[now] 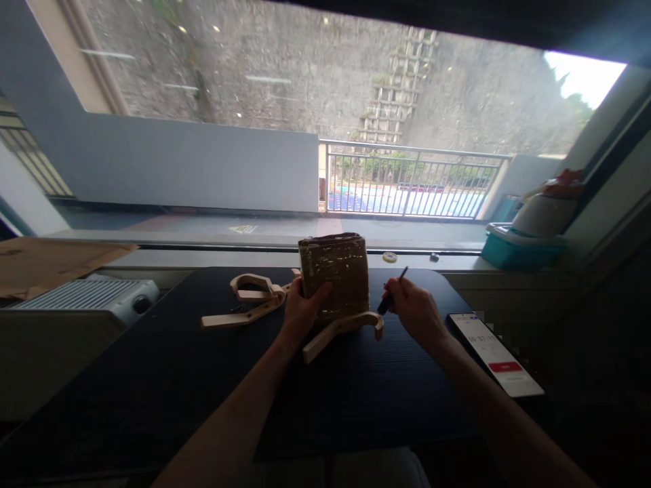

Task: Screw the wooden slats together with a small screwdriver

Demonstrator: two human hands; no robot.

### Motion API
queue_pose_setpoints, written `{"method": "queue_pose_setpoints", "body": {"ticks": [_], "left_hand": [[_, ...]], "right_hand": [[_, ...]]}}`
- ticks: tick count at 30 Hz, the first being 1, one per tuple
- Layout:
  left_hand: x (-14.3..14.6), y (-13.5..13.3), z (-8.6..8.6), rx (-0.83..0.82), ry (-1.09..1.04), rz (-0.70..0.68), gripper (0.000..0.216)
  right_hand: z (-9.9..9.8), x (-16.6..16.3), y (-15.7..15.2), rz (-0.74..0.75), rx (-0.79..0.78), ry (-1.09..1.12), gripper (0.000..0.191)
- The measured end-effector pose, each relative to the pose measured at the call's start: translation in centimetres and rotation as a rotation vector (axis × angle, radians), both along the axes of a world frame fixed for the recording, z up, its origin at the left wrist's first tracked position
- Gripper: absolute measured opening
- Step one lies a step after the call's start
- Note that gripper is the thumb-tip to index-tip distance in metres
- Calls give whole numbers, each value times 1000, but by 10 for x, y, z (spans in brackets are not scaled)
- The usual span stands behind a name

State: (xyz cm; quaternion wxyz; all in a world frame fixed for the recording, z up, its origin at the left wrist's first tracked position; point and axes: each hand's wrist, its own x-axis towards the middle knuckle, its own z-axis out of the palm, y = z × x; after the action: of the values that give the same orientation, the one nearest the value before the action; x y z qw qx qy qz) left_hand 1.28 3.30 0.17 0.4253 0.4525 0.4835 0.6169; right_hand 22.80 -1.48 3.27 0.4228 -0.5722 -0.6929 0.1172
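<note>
A brown cardboard box wrapped in shiny tape [336, 271] stands upright near the far edge of the dark table [167, 379]. My left hand [304, 308] grips its lower left side, thumb across the front. My right hand [413, 308] is closed on a thin dark tool [394, 291] with a black handle, held just right of the box and apart from it. A curved wooden piece [342, 332] lies in front of the box between my hands. More wooden pieces [249, 301] lie to the left of my left hand.
A phone [496, 352] with a lit screen lies at the table's right edge. A white heater [81, 298] and cardboard [45, 261] sit at the left. A teal tray [521, 251] with a white object and a small tape roll [389, 257] rest on the window ledge.
</note>
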Motion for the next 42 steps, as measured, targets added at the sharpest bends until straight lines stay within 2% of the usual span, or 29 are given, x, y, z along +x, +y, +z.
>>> {"method": "queue_pose_setpoints", "body": {"ticks": [3, 6, 8, 11, 15, 18, 22, 24, 28, 35, 38, 42], "left_hand": [[-4, 6, 2, -39, -92, -62, 45], [-4, 7, 4, -107, -332, -259, 43], [-2, 6, 6, -193, -525, -386, 38], [1, 4, 6, -310, -629, -441, 36], [2, 6, 1, -376, -639, -453, 40], [2, 9, -1, -372, -626, -448, 42], [2, 9, 0, -271, -602, -370, 42], [2, 8, 2, -242, -604, -338, 43], [-3, 9, 4, -273, -615, -374, 45], [-11, 12, 0, -310, -473, -456, 35], [-10, 11, 0, -299, -440, -439, 33], [-11, 10, 3, -233, -382, -326, 32]], "right_hand": [[-1, 14, -2, -102, -17, 288, 47], [-12, 7, -5, 46, -145, 631, 46], [-22, -7, -7, 92, -215, 751, 49], [-27, -27, -10, 112, -236, 842, 54], [-24, -37, -13, 147, -243, 790, 52], [-27, -33, -12, 115, -236, 715, 45], [-51, -23, -8, 48, -193, 605, 31], [-65, -18, -9, 24, -220, 522, 27], [-81, -14, -19, 33, -280, 408, 34], [-79, -21, -36, -19, -156, 319, 51], [-80, -19, -35, -85, -145, 271, 45], [-76, -3, -34, -81, -114, 308, 30]]}}
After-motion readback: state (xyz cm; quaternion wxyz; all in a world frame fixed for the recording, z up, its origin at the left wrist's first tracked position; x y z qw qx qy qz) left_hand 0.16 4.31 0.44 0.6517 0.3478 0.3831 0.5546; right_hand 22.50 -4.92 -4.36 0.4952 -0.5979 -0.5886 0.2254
